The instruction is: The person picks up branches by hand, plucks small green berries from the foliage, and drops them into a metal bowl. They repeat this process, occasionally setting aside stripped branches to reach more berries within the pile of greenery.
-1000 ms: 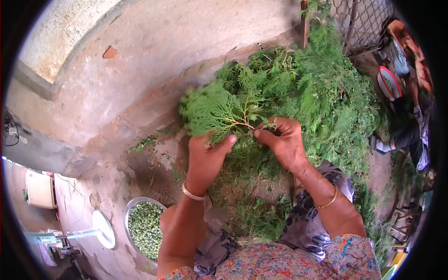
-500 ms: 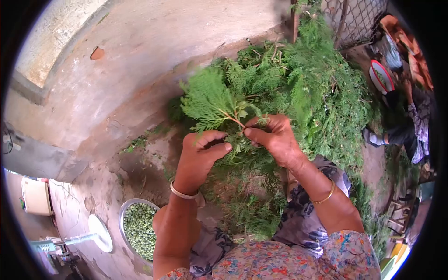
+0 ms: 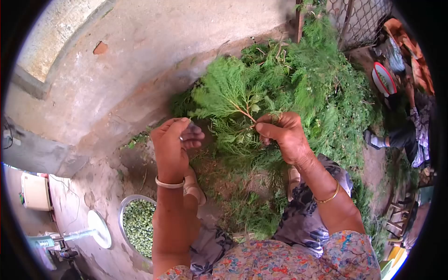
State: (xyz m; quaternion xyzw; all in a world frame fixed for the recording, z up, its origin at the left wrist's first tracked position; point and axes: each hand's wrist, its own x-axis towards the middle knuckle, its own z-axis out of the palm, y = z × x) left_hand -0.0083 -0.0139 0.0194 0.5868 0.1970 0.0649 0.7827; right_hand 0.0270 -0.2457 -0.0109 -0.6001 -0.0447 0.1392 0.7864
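Observation:
My right hand [image 3: 282, 134] pinches the woody stem of a leafy conifer branch [image 3: 221, 93] between thumb and fingers. The branch fans out up and to the left, with flat green sprays and a few paler bits near its stem. Apart from it, on the left, is my left hand [image 3: 175, 142], its thumb and forefinger pressed together and the other fingers curled and blurred. Whatever is in that pinch is too small to make out. Beyond both hands lies a big heap of cut conifer branches [image 3: 326, 107].
A metal basin [image 3: 125, 204] of small green cones stands on the floor by my left arm. Left of it is a fan with a round white base [image 3: 99, 228]. At the right, another person [image 3: 410, 135] sits near a red-rimmed white bowl [image 3: 393, 79]. A wall runs behind the heap.
My left hand has moved left and slightly up, away from the branch. My right hand has shifted a little right, still holding the branch, which has swung slightly right.

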